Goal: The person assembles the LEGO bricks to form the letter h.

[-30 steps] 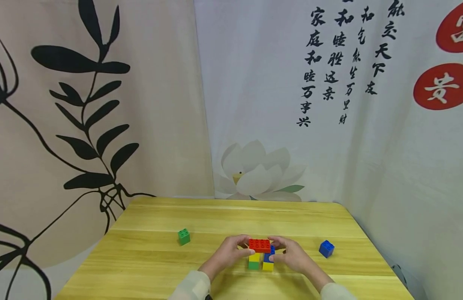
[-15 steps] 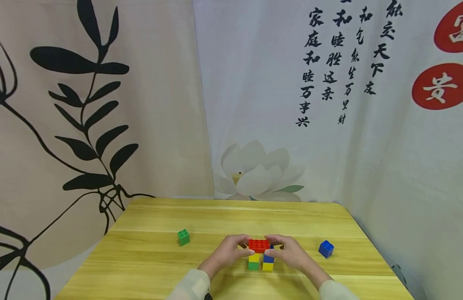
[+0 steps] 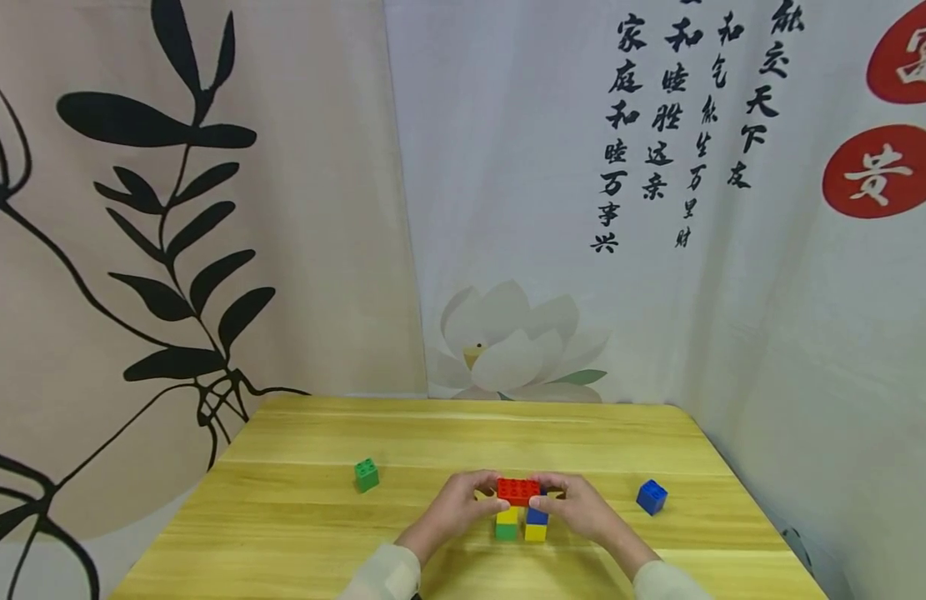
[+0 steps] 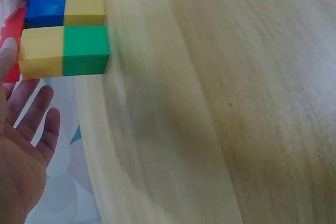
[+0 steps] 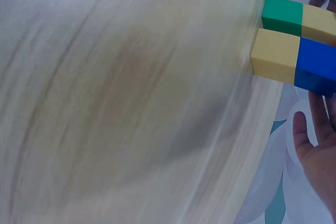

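A red toy brick [image 3: 518, 492] lies across two short stacks in the head view. The left stack has a yellow block [image 3: 507, 516] over a green block [image 3: 507, 532]. On the right, a blue block [image 3: 537, 516] tops another yellow block [image 3: 535, 532]. My left hand [image 3: 458, 502] pinches the red brick's left end, its thumb in front. At the right end my right hand [image 3: 580, 504] pinches it too, partly covering the blue block. The left wrist view shows the left thumb [image 4: 6, 56] against the red brick, other fingers apart from the stack.
A loose green block [image 3: 367, 475] stands to the left on the wooden table [image 3: 297, 533]. Farther right lies a loose blue block [image 3: 653, 497]. Behind the table's far edge hangs a printed cloth [image 3: 342, 208].
My right hand has shifted slightly left, its thumb going from beside the blue block to the red brick's right end. The left hand keeps its grip, and the stacks stay in place.
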### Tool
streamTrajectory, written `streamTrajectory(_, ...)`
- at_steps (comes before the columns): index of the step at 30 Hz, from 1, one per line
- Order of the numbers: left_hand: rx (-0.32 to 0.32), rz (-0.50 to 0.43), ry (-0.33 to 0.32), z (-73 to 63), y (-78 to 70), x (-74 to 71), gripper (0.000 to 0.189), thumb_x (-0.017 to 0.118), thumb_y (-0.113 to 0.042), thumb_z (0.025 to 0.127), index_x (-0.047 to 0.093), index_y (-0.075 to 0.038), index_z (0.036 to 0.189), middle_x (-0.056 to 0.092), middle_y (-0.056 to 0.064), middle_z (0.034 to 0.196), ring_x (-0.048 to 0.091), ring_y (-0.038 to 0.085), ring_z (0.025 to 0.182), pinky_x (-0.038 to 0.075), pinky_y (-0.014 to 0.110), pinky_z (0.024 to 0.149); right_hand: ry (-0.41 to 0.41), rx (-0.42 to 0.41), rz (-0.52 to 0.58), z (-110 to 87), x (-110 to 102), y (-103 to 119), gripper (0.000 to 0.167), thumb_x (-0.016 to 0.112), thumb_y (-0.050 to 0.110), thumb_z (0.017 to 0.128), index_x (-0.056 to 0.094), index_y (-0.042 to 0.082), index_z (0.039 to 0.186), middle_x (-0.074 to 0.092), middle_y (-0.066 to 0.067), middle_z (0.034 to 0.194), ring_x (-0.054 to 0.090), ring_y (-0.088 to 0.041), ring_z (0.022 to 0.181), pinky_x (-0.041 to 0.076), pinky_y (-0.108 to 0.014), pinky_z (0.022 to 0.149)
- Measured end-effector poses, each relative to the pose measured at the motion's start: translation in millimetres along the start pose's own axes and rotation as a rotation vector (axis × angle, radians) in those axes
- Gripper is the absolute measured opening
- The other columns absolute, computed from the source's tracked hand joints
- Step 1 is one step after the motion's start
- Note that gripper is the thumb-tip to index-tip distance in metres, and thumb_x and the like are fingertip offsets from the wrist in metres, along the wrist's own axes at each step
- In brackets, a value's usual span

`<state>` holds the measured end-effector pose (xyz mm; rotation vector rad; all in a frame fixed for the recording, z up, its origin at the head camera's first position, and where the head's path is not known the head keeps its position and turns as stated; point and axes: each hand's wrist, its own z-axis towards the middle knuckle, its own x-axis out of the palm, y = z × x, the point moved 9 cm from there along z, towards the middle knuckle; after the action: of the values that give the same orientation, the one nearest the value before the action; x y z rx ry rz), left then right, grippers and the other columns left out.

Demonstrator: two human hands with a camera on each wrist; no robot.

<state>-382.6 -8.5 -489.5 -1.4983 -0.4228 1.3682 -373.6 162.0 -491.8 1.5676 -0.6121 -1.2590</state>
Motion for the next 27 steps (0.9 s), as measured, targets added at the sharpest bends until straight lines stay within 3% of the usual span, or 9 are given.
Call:
streamTrajectory(10, 0.012, -0.006, -0.011, -2.2, 1.0, 1.3, 0.022, 0.073, -0.029, 0.091, 0.073, -0.017, 0.110, 0.070, -0.008, 0.101, 0.061, 0.013, 0.094, 0.050, 0.028, 0.075, -0.029, 0.000, -0.059, 1.2, -1.8, 2.3, 0.050, 0.072, 0.030, 0.093, 0.062, -0.001, 0.130, 0.066, -0.013, 0.121, 0.061, -0.024, 0.099, 0.053, -0.038, 0.078)
streamTrajectory(18, -0.046, -0.001, 0.022, -1.3, -0.3, 1.2, 0.024, 0.075, -0.031, 0.090, 0.072, -0.019, 0.110, 0.068, -0.011, 0.098, 0.059, 0.011, 0.091, 0.050, 0.032, 0.076, -0.069, -0.022, -0.126, 1.3, -4.1, 5.7, 0.052, 0.077, 0.034, 0.088, 0.065, 0.004, 0.128, 0.067, -0.007, 0.119, 0.058, -0.030, 0.112, 0.045, -0.054, 0.093)
streamTrajectory(27, -0.088, 0.006, 0.016, 0.9, 6.6, 3.7, 0.051, 0.082, -0.017, 0.083, 0.061, -0.009, 0.129, 0.068, -0.008, 0.101, 0.061, 0.017, 0.097, 0.049, 0.044, 0.087, -0.080, -0.012, -0.119, 0.8, -6.0, 6.4, 0.044, 0.079, 0.028, 0.086, 0.069, 0.007, 0.124, 0.068, -0.010, 0.119, 0.058, -0.031, 0.110, 0.048, -0.048, 0.086)
